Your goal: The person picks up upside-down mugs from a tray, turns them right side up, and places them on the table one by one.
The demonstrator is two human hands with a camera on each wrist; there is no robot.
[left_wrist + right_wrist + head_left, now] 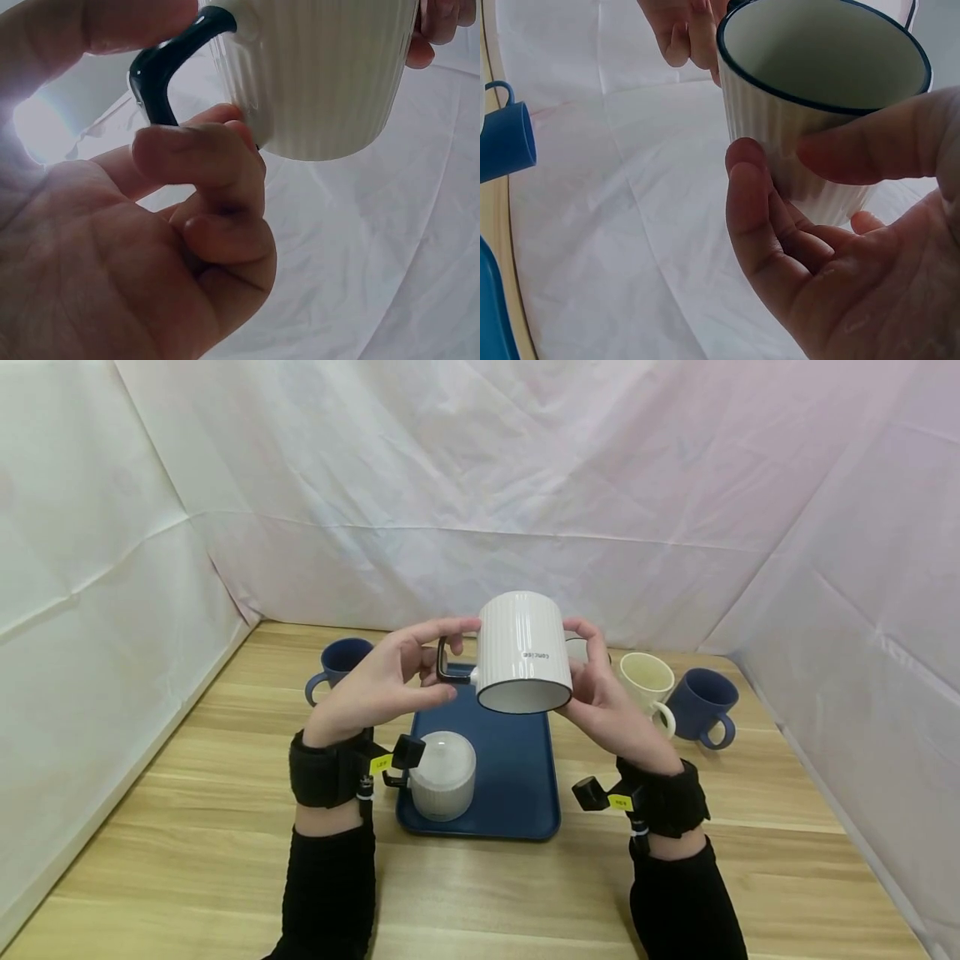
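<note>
A white ribbed mug [525, 647] with a dark rim is held in the air above a blue tray [517, 777], upside down with its mouth tipped toward me. My left hand [431, 664] pinches its black handle [447, 664] between thumb and fingers; the left wrist view shows that handle [161, 75] and the mug's wall [322, 75] close up. My right hand [588, 672] grips the mug's body from the right side. In the right wrist view its fingers [754, 202] and thumb curl round the mug [810, 112], whose inside looks empty.
A second white mug [444, 774] stands upside down on the tray's near left. One dark blue mug [341, 664] sits at the back left. A cream mug [647, 681] and another blue mug [703, 702] stand at the right. White cloth walls surround the wooden table [187, 860].
</note>
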